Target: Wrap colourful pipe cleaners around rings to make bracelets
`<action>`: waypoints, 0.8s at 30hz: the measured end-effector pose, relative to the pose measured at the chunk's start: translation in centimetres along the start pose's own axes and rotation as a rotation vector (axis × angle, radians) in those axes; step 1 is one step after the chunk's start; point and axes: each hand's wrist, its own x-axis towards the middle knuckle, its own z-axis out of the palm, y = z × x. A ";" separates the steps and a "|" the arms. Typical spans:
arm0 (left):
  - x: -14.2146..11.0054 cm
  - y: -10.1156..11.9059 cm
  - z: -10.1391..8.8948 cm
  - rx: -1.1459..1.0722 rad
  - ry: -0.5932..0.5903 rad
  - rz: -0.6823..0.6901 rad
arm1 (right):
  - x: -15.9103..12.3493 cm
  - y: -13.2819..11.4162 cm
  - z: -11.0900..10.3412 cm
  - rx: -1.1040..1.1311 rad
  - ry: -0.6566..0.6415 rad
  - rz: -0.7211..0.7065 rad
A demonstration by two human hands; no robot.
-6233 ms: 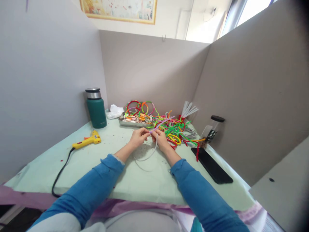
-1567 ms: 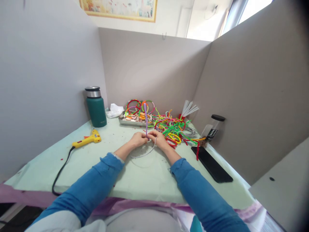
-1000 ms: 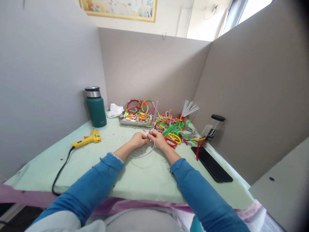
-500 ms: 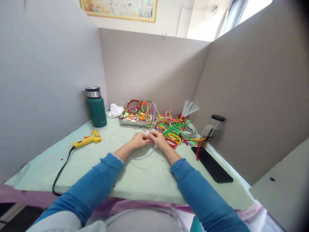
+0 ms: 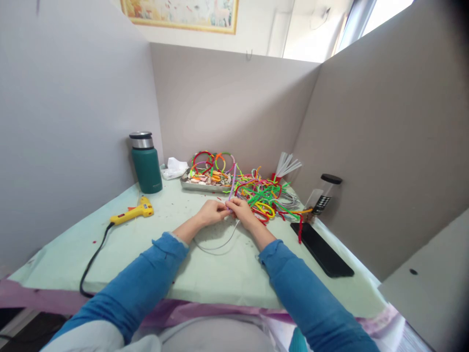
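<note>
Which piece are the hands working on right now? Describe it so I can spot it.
On the pale green table, between the left hand and right hand, is a thin lilac pipe cleaner poking up toward the pipe cleaner pile. It alone stands up out of the fingers.

The point where the purple pipe cleaner (image 5: pixel 232 188) meets the thin grey band (image 5: pixel 220 243) is covered by the fingers of the left hand (image 5: pixel 210 212) and right hand (image 5: pixel 243 211); the grip cannot be made out. The contents of the metal tray (image 5: pixel 194 186) are too small to be identified. The framed picture (image 5: pixel 179 14) is cut off by the top edge.
</note>
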 end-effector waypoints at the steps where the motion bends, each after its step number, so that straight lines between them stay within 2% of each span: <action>1: 0.0 0.0 0.0 -0.003 0.012 0.008 | 0.0 0.1 0.0 0.012 0.001 0.001; 12: 0.0 0.1 0.2 -0.066 0.169 0.027 | 0.3 0.3 -0.1 0.080 0.027 0.006; 24: 0.0 0.2 0.0 -0.127 0.170 0.133 | 0.4 0.4 -0.1 0.229 0.006 0.073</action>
